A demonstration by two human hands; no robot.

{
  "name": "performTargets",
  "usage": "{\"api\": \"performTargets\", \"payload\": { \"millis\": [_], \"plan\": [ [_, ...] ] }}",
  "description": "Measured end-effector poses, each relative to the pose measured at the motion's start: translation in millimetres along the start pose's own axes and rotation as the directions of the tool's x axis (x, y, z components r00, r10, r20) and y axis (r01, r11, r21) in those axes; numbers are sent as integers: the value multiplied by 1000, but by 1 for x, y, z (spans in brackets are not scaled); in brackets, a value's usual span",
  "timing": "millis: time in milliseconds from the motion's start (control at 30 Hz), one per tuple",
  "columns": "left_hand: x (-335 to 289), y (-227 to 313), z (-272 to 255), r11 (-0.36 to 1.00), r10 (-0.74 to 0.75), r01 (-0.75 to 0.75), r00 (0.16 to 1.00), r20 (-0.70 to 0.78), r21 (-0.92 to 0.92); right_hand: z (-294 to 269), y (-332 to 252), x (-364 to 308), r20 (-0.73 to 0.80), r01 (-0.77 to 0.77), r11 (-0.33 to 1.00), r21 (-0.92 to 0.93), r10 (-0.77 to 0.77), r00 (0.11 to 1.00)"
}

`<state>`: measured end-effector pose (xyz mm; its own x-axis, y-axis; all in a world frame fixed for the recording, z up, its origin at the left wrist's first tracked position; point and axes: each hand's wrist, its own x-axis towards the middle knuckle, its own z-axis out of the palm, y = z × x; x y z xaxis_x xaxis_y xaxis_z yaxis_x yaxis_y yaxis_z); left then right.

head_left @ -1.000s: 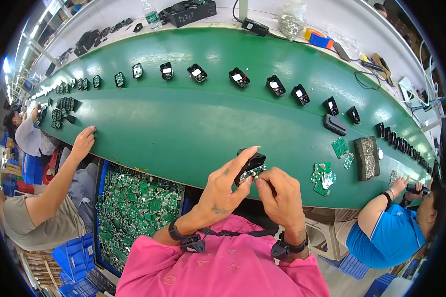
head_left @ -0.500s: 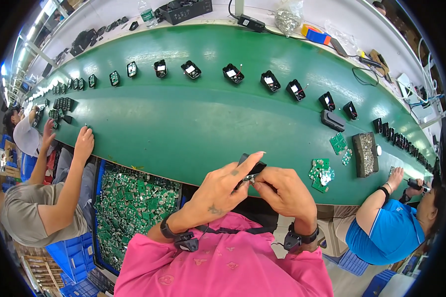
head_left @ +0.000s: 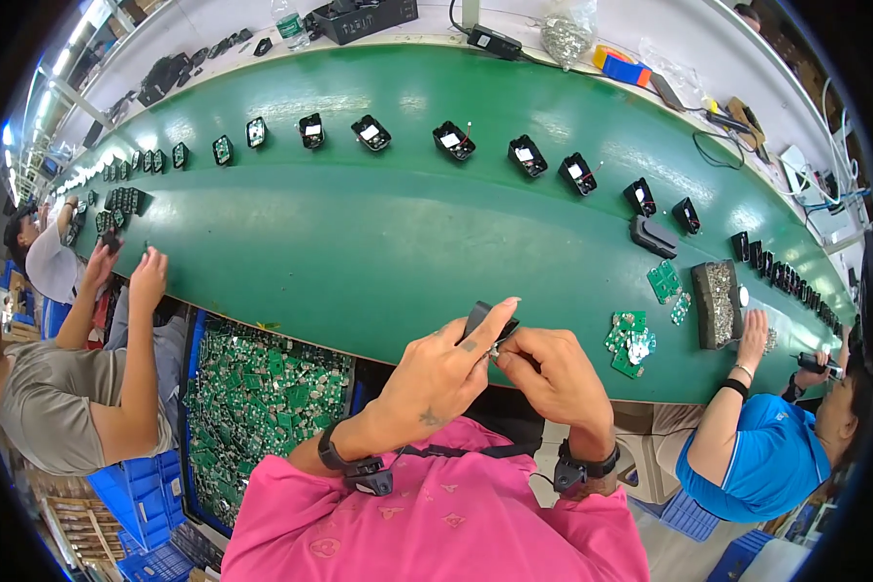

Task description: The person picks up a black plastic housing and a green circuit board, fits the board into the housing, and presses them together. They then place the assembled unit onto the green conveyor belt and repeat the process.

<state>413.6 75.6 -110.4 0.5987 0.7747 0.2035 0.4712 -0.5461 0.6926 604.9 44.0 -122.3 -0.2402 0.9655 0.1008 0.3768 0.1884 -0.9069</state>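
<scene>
Here, a small black plastic housing [head_left: 488, 320] is held at the near edge of the green conveyor belt [head_left: 359, 242], directly in front of the person's chest. The left hand [head_left: 441, 373] closes its fingers around the housing from the left, with the forefinger stretched along its top edge. The right hand [head_left: 553, 373] meets it from the right, its fingertips pinched together against the underside of the same housing; what lies between those fingertips is too small to tell. Both wrists carry dark bands, and a pink shirt [head_left: 436, 524] fills the lower middle of the view.

Just right of the hands, a cluster of green circuit boards [head_left: 630, 339] lies on the belt. Farther right, two more green boards [head_left: 664, 281] rest beside a dark rectangular tray of small metal parts [head_left: 718, 303]. A curved row of open black housings [head_left: 456, 141] runs along the far side of the belt, well apart from the hands.

Below the belt on the left, a blue bin of green circuit boards [head_left: 262, 398] sits beside the person's left forearm. A co-worker in a grey shirt [head_left: 39, 407] reaches onto the belt at the left, and another in a blue shirt [head_left: 757, 466] works at the right.
</scene>
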Motion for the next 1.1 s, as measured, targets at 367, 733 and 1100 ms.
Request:
{"api": "performTargets", "payload": {
  "millis": [367, 733, 1100],
  "plan": [
    [4, 0, -1, 990, -88, 95, 993, 76, -103, 6, 11, -3, -79, -111, 976, 185, 128, 989],
    [-2, 5, 11, 998, -56, 58, 996, -63, 23, 22, 6, -6, -298, -44, 993, 108, 75, 952],
    [-2, 13, 8, 993, -75, 69, 996, -54, -92, 17, 5, -15, -228, -79, 963, 257, 140, 964]
  ]
}}
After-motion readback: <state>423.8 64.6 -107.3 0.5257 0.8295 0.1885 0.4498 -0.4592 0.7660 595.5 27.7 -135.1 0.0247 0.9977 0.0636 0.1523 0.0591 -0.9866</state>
